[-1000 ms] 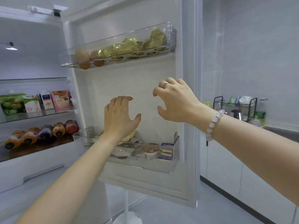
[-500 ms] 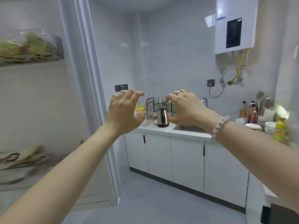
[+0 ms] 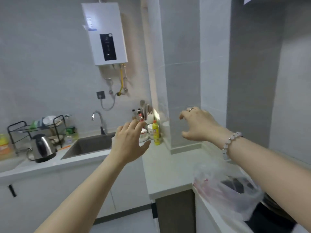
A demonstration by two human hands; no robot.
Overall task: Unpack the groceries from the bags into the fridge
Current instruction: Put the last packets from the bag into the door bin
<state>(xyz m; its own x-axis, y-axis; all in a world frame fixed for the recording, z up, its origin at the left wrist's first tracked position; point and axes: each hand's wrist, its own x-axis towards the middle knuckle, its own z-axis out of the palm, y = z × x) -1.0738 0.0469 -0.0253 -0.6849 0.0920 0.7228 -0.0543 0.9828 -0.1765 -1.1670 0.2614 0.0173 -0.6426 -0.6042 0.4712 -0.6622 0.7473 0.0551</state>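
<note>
Clear plastic, the grocery bag (image 3: 226, 195) slumps on the pale counter (image 3: 168, 169) beneath the right forearm, something dark inside it. Both hands hover above, holding nothing: the left hand (image 3: 129, 142) with fingers loosely straight, the right hand (image 3: 199, 125) with fingers half curled. A steel kettle (image 3: 42, 147) stands beside the sink (image 3: 90, 145)

A pale L-shaped countertop (image 3: 168, 167) holds a sunken sink (image 3: 90, 146). Left of the sink stands a steel kettle (image 3: 42, 147), with a black wire dish rack (image 3: 18, 132) behind it. Right of the sink, in the corner, a yellow bottle (image 3: 156, 134) stands beside white bowls (image 3: 150, 129). Farther right of the sink, at the near edge, lies a clear plastic bag (image 3: 225, 190).
</note>
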